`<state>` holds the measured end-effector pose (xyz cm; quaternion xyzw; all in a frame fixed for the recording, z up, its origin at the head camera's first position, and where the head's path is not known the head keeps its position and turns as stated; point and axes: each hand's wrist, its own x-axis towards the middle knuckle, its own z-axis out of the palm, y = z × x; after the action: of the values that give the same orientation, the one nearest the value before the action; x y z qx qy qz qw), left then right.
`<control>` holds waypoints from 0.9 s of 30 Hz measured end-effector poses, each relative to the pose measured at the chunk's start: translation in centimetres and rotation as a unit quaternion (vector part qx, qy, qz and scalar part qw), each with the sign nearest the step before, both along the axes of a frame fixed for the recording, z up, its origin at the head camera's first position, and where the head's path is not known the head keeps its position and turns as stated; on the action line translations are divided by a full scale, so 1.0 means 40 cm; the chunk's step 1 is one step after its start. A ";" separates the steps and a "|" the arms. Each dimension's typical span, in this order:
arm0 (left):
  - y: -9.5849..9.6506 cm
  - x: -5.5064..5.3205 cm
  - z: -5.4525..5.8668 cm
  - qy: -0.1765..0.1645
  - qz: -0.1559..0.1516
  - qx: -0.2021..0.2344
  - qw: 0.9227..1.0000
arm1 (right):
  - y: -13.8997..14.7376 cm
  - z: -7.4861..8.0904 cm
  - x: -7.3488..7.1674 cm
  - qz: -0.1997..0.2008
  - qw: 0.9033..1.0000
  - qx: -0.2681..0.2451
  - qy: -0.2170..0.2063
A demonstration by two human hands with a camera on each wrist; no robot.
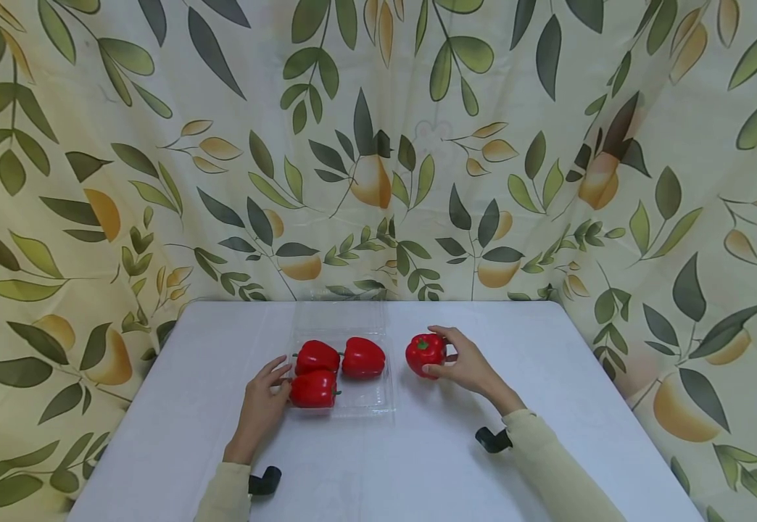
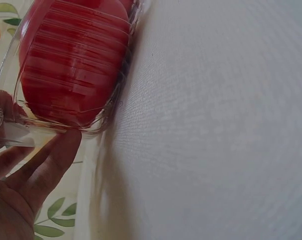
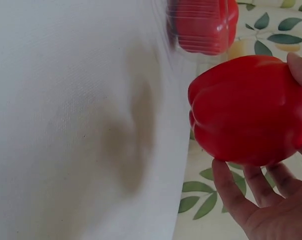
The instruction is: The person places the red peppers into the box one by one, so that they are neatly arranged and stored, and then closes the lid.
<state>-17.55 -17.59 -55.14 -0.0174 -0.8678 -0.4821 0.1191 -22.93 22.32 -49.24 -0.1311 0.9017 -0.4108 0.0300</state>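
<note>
My right hand (image 1: 473,370) grips a red bell pepper (image 1: 421,358) between thumb and fingers, its green stem facing up toward me in the head view. In the right wrist view that pepper is raised off the table, its shadow lying apart on the cloth. Just left of it lies a clear plastic clamshell container (image 1: 365,399) with its lid (image 1: 339,315) folded open toward the back. Three more red bell peppers lie inside: one at the front left (image 1: 313,390), another behind it (image 1: 316,355), a third at the back right (image 1: 363,358). My left hand (image 1: 259,409) touches the container's left side with extended fingertips.
A white-covered table (image 1: 476,471) carries everything. Behind it and on both sides hangs a leaf-and-fruit patterned curtain (image 1: 378,239), close to the table's back edge. A dark wrist-camera mount sticks out beside each sleeve, low over the tabletop.
</note>
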 end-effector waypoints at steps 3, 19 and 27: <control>0.000 0.000 0.000 0.001 0.000 0.000 1.000 | 0.001 0.002 0.006 0.001 1.000 -0.008 -0.008; -0.001 -0.002 -0.006 0.002 0.003 -0.004 1.000 | 0.007 0.006 0.020 -0.008 1.000 -0.011 -0.009; -0.001 -0.002 -0.005 0.001 0.002 -0.006 1.000 | -0.005 0.018 0.033 -0.014 0.999 -0.035 -0.019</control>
<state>-17.61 -17.62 -55.33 -0.0164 -0.8706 -0.4768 0.1206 -21.62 22.12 -48.54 -0.1122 0.8879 -0.4447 0.0367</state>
